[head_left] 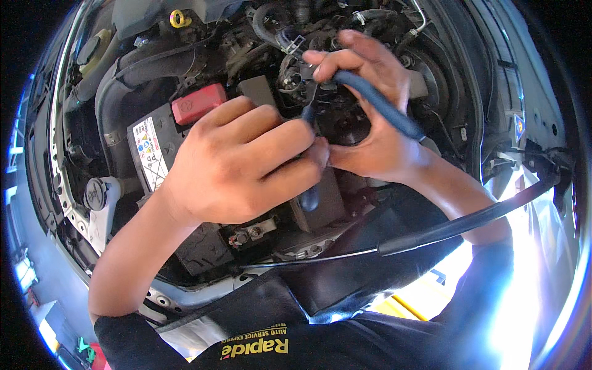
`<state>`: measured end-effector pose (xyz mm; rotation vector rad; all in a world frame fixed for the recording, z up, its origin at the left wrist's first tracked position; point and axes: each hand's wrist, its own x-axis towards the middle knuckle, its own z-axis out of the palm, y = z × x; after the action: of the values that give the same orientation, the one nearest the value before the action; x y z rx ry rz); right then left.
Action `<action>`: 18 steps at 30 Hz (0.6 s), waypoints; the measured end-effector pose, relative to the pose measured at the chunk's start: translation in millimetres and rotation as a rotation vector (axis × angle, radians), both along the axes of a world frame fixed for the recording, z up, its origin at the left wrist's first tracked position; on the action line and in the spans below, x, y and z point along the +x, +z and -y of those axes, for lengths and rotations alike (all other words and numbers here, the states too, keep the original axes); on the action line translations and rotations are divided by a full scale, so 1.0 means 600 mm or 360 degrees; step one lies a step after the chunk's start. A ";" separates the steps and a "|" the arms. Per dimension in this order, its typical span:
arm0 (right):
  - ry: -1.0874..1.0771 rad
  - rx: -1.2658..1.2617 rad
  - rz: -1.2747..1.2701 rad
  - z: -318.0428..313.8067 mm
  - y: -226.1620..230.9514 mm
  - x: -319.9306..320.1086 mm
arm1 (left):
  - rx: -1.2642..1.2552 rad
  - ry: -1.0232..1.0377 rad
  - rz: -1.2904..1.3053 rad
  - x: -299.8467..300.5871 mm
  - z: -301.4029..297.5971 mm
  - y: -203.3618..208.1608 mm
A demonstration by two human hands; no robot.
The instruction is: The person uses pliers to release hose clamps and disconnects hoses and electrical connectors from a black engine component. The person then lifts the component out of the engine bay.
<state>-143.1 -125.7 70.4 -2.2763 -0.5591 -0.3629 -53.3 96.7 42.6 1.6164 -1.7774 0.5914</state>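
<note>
My left hand (243, 163) is closed in a fist over the battery side of the engine bay. A blue-gripped handle shows above and below its fingertips. My right hand (376, 117) is curled around a second blue handle (379, 105), its thumb reaching to the left hand's fingers. Both handles appear to belong to one pair of pliers, spread wide, with its metal end near the right index finger. Just beyond lies a black hose (266, 24) with a metal clamp (295, 46). The jaws are partly hidden, so I cannot tell whether they touch the clamp.
Left of my hands is a battery (148, 148) with a red terminal cover (198, 103). A yellow ring handle (180, 19) stands at the far side. A black-sleeved rod (462, 231) crosses close under my right forearm. A capped white reservoir neck (97, 194) sits at the left.
</note>
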 end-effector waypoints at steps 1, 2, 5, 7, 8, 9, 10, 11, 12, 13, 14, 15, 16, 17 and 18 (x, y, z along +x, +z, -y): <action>0.0056 0.0123 -0.0046 -0.001 0.003 0.005 | -0.0017 -0.0009 -0.0020 0.001 -0.001 -0.006; 0.0135 0.0100 -0.0125 0.000 0.012 0.008 | -0.0036 -0.0017 -0.0036 0.002 -0.003 -0.011; 0.0168 -0.0209 -0.0245 0.007 0.043 0.025 | -0.0107 0.0029 -0.0107 0.010 -0.013 -0.027; 0.0182 -0.0147 -0.0344 0.007 0.058 0.041 | -0.0107 0.0031 -0.0176 0.017 -0.024 -0.035; 0.0166 -0.0114 -0.0387 0.009 0.069 0.049 | -0.0125 0.0030 -0.0202 0.021 -0.028 -0.039; 0.0142 -0.0115 -0.0449 0.012 0.077 0.057 | -0.0147 0.0028 -0.0228 0.024 -0.034 -0.040; 0.0115 -0.0118 -0.0511 0.015 0.084 0.066 | -0.0109 0.0032 -0.0234 0.028 -0.037 -0.039; 0.0138 -0.0196 -0.0250 0.017 0.085 0.079 | -0.0069 0.0022 -0.0221 0.029 -0.042 -0.032; 0.0118 0.0055 -0.0357 0.021 0.091 0.087 | -0.0099 0.0040 -0.0251 0.034 -0.039 -0.024; 0.0098 0.0309 -0.0465 0.024 0.090 0.100 | -0.0118 0.0056 -0.0269 0.038 -0.033 -0.010; -0.0096 0.0406 -0.0578 0.031 0.094 0.100 | -0.0117 0.0087 -0.0284 0.041 -0.024 0.005; -0.0290 0.0520 -0.0684 0.039 0.096 0.101 | -0.0046 0.0119 -0.0361 0.044 -0.017 0.029; -0.0340 0.0670 -0.0709 0.046 0.091 0.110 | 0.0038 0.0121 -0.0444 0.051 0.003 0.050; -0.0392 0.0821 -0.0737 0.055 0.088 0.117 | 0.0136 0.0142 -0.0569 0.061 0.028 0.072; -0.0415 0.0937 -0.0700 0.063 0.078 0.124 | 0.0071 0.0105 -0.0477 0.069 0.050 0.094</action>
<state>-68.8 -163.4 117.4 -1.7697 0.0735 -0.1164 -11.7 66.9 98.9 1.6995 -1.5315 0.3201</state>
